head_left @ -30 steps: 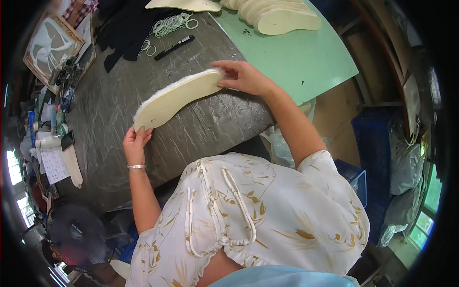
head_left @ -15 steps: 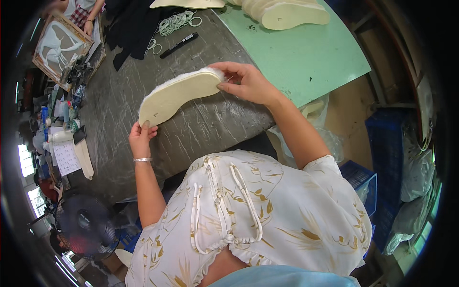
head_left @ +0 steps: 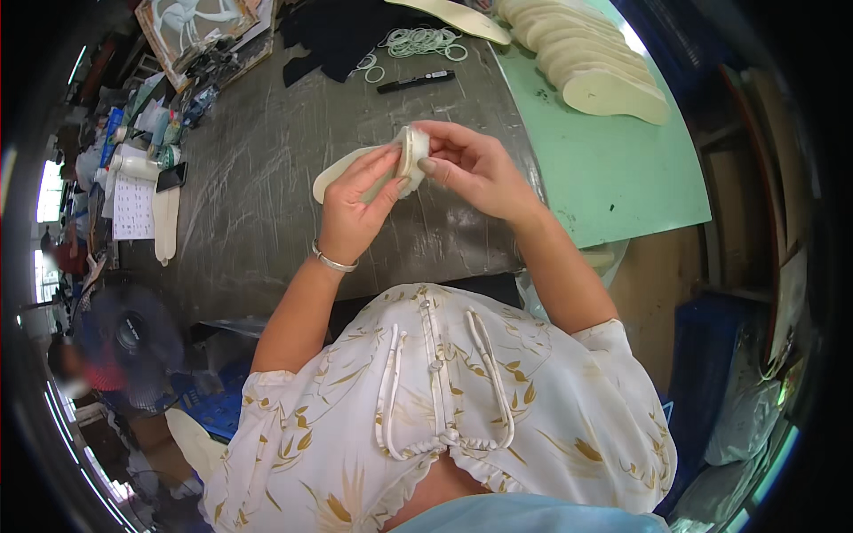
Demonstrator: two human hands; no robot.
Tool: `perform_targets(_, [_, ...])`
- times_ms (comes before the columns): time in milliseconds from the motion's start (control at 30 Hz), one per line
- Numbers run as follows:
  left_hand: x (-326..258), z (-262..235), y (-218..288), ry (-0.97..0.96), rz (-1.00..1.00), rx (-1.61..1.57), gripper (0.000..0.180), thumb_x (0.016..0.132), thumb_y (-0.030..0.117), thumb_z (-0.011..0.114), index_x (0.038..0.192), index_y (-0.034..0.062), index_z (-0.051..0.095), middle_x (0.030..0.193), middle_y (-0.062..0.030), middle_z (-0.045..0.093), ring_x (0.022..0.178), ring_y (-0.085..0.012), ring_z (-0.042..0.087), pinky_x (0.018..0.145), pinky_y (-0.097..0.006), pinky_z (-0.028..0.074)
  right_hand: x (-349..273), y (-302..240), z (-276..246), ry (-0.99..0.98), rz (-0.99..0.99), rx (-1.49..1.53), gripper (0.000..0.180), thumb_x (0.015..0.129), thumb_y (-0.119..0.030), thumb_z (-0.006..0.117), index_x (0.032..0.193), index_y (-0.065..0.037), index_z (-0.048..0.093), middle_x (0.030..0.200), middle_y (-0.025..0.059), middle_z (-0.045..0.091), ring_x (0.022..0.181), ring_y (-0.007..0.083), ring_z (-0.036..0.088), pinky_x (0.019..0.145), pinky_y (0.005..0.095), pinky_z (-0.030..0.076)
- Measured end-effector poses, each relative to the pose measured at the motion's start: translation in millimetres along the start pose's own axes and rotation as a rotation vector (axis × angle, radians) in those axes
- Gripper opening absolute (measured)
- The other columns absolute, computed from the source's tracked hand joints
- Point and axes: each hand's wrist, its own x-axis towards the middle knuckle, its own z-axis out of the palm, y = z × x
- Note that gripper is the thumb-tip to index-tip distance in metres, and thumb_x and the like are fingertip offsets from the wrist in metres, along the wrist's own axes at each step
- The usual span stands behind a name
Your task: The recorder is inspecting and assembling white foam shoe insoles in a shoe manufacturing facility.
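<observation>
A cream insole point(head_left: 335, 174) with white fleece on one side is between my two hands above the dark table. Its left end stretches out past my left hand, and its right end stands bent up, edge towards me. My left hand point(head_left: 357, 202) pinches the insole near the upturned part, fingers laid across it. My right hand point(head_left: 471, 169) grips the fleecy upturned end between thumb and fingers. My left fingers hide the middle of the insole.
Beyond my hands lie a black marker point(head_left: 416, 82), a heap of pale rubber bands point(head_left: 422, 42) and black cloth point(head_left: 333, 35). Several cream insoles point(head_left: 613, 96) overlap in a row on the green board point(head_left: 622, 169) at right. A phone point(head_left: 171, 177) and a written sheet point(head_left: 133, 206) lie at left.
My hands have come together from the insole's two ends, my left moving right. The insole, stretched out lengthwise before, is now bent up at its right end. The view has shifted.
</observation>
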Motion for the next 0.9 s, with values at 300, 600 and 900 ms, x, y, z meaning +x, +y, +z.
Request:
perform_targets(300, [-20,-38,2,0.257,-0.057,-0.021,0.021,0.089,0.006,0.057,0.106,-0.0007,0.067,0.105,-0.0132,0.068,0.093,-0.0212,0.066,0.083,-0.030,0.050,43,-24,29,-0.098,-0.195,-0.536,0.031,0.086,0.001,0.060,0.116,-0.004,0.062,0.096,0.0046,0.060,0.085,0.0106,0.059,0.074,0.0233,0.049])
perform_targets(600, [-18,-80,19,0.262,-0.083,-0.300,0.022,0.091,0.006,0.055,0.107,-0.0055,0.064,0.102,-0.0110,0.067,0.092,-0.0128,0.063,0.079,-0.024,0.050,63,-23,71,0.080,-0.985,-1.172,0.027,0.065,-0.004,0.071,0.092,-0.008,0.068,0.087,0.0028,0.063,0.067,0.0172,0.061,0.057,0.0283,0.050])
perform_targets(900, [9,-158,41,-0.011,-0.463,-0.377,0.025,0.088,0.021,0.065,0.096,-0.0028,0.069,0.082,-0.0062,0.068,0.067,-0.0086,0.062,0.058,-0.023,0.050,84,-33,114,-0.033,-1.309,-1.253,0.028,0.061,-0.012,0.064,0.087,-0.004,0.067,0.093,0.0036,0.060,0.076,0.0160,0.059,0.066,0.0309,0.047])
